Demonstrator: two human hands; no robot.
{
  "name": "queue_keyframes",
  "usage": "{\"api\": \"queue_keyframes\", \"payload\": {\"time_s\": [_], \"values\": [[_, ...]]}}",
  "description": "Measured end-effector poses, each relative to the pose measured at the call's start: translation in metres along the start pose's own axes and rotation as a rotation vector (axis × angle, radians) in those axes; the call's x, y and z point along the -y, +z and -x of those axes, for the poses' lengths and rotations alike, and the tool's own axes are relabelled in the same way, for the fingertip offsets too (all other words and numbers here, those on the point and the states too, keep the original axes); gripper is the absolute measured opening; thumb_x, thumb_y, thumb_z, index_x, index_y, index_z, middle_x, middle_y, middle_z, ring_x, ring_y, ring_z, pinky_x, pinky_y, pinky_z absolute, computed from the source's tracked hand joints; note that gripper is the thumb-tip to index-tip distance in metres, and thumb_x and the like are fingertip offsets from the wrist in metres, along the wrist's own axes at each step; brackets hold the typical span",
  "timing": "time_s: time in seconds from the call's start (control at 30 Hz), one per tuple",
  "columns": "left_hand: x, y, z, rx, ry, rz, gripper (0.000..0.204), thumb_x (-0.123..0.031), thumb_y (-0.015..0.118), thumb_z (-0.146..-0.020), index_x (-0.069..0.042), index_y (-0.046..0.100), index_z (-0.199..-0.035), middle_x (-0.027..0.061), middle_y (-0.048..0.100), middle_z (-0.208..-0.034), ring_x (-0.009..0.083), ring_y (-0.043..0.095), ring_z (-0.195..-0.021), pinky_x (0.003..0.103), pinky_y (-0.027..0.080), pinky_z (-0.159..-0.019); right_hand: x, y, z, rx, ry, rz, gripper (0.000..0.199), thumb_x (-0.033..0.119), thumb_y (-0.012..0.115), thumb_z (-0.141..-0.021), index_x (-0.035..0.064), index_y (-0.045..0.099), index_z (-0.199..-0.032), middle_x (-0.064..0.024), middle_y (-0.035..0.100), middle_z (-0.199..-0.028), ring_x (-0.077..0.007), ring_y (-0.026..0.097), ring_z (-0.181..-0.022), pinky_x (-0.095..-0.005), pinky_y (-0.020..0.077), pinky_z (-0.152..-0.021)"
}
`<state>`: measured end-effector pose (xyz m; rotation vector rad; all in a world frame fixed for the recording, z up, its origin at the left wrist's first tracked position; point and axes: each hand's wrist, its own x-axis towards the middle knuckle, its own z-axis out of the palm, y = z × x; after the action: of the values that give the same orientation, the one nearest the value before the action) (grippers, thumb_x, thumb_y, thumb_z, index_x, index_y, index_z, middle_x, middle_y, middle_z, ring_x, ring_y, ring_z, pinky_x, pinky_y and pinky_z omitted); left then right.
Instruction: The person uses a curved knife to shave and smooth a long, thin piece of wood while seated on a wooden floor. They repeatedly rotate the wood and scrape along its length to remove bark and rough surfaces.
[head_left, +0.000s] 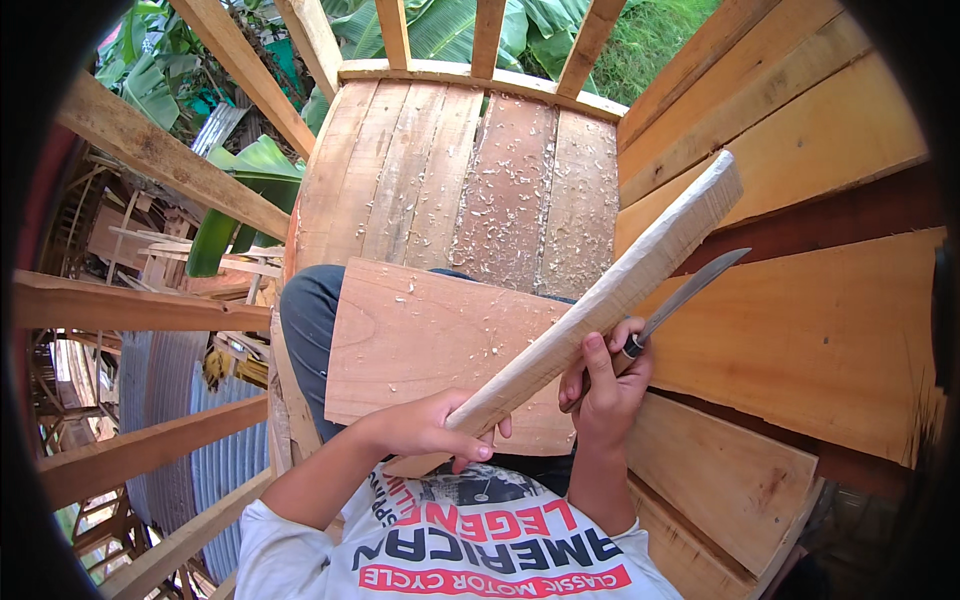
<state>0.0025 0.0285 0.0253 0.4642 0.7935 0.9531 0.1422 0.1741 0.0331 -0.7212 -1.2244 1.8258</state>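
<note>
A long, pale strip of wood [620, 290] slants from my waist up to the right, its faces marked with whittling cuts. Around its lower end my left hand [440, 425] is closed. My right hand [608, 385] grips a knife [690, 290] by its dark handle with a pale collar, the blade pointing up and to the right, apart from the wood. The thumb of that hand lies close to the strip's edge. Across my lap rests a flat wooden board [430, 340] with a few shavings on it, partly hidden beneath the strip.
Wood shavings litter the plank floor [420, 180] ahead. Timber rails [180, 160] stand at the left and front, with banana leaves [450, 35] beyond. A plank wall [800, 330] rises on the right, and corrugated sheets [180, 420] lie below at the left.
</note>
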Motion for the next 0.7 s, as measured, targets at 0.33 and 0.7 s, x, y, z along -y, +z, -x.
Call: {"api": "queue_keyframes", "payload": {"time_s": [0.33,0.7], "values": [[-0.015,0.002,0.009,-0.259,0.080,-0.167,0.024,-0.014,0.070,-0.083,-0.006,0.049,-0.091,-0.0031,0.049,-0.071,0.0056,0.046,-0.053,0.023,0.039,-0.050,-0.015,-0.014,-0.002,0.257,-0.020,0.623,0.041,0.039,0.063,-0.090,0.0024,0.056,-0.075,-0.0025,0.049,-0.054,-0.0107,0.041,-0.046,-0.0277,0.0326,-0.044],[-0.019,0.015,0.033,-0.337,0.002,-0.360,0.030,-0.013,0.075,-0.077,-0.004,0.051,-0.094,-0.0039,0.048,-0.061,0.0048,0.044,-0.055,0.022,0.035,-0.053,-0.013,-0.032,-0.024,0.117,-0.415,1.136,0.052,0.050,0.063,-0.084,0.0035,0.054,-0.063,-0.0115,0.045,-0.050,-0.0284,0.048,-0.044,-0.0345,0.0347,-0.042]]}}
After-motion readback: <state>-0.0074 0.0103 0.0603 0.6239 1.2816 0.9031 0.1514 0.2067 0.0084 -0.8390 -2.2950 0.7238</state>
